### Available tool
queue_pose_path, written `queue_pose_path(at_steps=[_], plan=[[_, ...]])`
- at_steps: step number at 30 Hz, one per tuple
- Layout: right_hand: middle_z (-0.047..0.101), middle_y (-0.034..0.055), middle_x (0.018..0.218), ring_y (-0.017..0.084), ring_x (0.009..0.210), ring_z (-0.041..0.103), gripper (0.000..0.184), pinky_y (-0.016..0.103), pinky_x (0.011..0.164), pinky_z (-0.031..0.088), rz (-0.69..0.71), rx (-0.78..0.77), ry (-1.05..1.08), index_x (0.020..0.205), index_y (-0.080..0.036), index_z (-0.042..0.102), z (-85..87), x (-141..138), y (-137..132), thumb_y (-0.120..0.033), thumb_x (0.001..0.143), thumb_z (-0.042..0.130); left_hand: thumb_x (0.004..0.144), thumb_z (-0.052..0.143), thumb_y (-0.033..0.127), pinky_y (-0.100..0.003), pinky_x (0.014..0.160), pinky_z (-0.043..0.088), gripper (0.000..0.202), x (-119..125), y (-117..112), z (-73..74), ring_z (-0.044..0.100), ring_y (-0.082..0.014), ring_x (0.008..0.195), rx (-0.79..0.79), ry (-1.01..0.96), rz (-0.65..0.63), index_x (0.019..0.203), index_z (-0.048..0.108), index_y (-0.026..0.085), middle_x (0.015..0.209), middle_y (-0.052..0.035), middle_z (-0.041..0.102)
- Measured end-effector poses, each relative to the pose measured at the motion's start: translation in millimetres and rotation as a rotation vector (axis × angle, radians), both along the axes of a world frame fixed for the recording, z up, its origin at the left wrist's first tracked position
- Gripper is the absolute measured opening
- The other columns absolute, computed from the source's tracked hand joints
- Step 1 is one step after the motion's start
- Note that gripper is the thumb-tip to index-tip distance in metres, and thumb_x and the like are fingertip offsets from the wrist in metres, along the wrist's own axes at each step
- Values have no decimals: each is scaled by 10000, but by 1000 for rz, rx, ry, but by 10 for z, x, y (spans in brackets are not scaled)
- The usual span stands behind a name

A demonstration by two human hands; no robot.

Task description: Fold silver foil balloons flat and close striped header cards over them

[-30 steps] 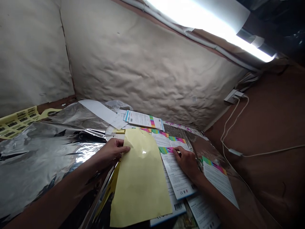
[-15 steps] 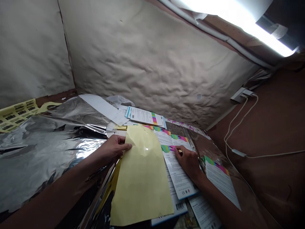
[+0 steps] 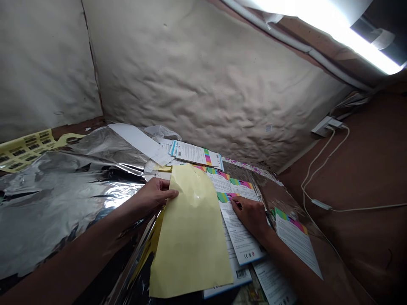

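My left hand [image 3: 159, 195] pinches the left edge of a pale yellow sheet of sticker backing paper [image 3: 193, 237], thumb on its front. The sheet hangs tilted, its upper end curved, and covers part of the cards behind it. My right hand [image 3: 251, 214] is closed, its fingertips pressed together at the coloured top of a printed card [image 3: 237, 233]. Anything small between those fingertips is hidden. Around it lie more white printed cards with colourful headers, including one card [image 3: 297, 241] to the right of my forearm.
Silver foil-like sheeting [image 3: 79, 186] spreads over the left side. A yellow sheet of barcode labels [image 3: 28, 150] lies at far left. Behind my hands are a stack of cards [image 3: 193, 153] and a white paper strip [image 3: 136, 142]. A white cable [image 3: 321, 204] runs along the right wall.
The view has shifted slightly, so everything sits a little further right. Both hands keep their places on the yellow sheet and at the card.
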State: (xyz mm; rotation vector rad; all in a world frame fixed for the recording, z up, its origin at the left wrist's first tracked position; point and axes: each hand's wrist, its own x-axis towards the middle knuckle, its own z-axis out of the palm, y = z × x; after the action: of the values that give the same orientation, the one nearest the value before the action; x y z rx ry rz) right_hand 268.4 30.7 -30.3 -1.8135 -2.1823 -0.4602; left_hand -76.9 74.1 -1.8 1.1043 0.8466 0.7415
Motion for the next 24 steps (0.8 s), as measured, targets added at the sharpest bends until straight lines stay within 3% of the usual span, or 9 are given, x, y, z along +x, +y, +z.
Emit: queue_pose_path(at_steps=[7, 13, 16, 18, 20, 22, 24], plan=[[774, 41, 1030, 237, 871, 731, 232, 306, 725, 490, 9, -80, 26, 990, -245, 757, 80, -27, -23, -312, 932, 542, 652, 794, 337, -299, 666, 541, 358, 0, 3, 6, 713, -264, 787, -2, 0, 2, 933, 772, 117, 849, -86, 757], [682, 17, 1261, 272, 1094, 678, 258, 419, 905, 522, 69, -311, 118, 1080, -322, 746, 255, -11, -115, -355, 940, 533, 646, 789, 336, -266, 630, 522, 353, 0, -6, 44, 703, -240, 786, 6, 33, 24, 932, 774, 131, 873, -80, 758], [661, 16, 1290, 280, 1153, 650, 214, 438, 947, 521, 92, -434, 351, 1041, -338, 761, 317, 69, -188, -343, 880, 621, 658, 781, 326, -260, 641, 521, 332, -12, -7, 47, 699, -236, 828, 6, 39, 18, 941, 773, 152, 896, -68, 757], [651, 53, 1305, 295, 1212, 610, 187, 436, 975, 512, 100, -498, 601, 955, -284, 782, 344, 117, -220, -375, 837, 669, 674, 777, 334, -268, 664, 525, 328, -16, -2, 39, 696, -231, 832, 15, 24, 12, 953, 771, 162, 907, -64, 756], [633, 110, 1327, 319, 1245, 580, 278, 456, 1001, 495, 66, -440, 826, 940, -226, 769, 362, 106, -241, -459, 820, 678, 686, 782, 359, -277, 690, 525, 347, -16, 4, 27, 694, -227, 842, 28, -5, 1, 975, 767, 168, 923, -66, 754], [629, 144, 1328, 322, 1242, 580, 424, 469, 1023, 478, 30, -337, 1004, 1074, -208, 726, 377, 2, -258, -539, 816, 666, 683, 798, 381, -277, 703, 521, 381, -13, 2, 26, 690, -221, 847, 41, -66, -6, 997, 760, 169, 944, -71, 751], [640, 148, 1311, 313, 1224, 595, 570, 461, 1015, 488, 64, -343, 1162, 1259, -223, 636, 394, -183, -276, -582, 816, 656, 674, 817, 387, -273, 704, 514, 405, -12, -16, 43, 685, -207, 828, 60, -151, 2, 1006, 753, 164, 958, -76, 746]])
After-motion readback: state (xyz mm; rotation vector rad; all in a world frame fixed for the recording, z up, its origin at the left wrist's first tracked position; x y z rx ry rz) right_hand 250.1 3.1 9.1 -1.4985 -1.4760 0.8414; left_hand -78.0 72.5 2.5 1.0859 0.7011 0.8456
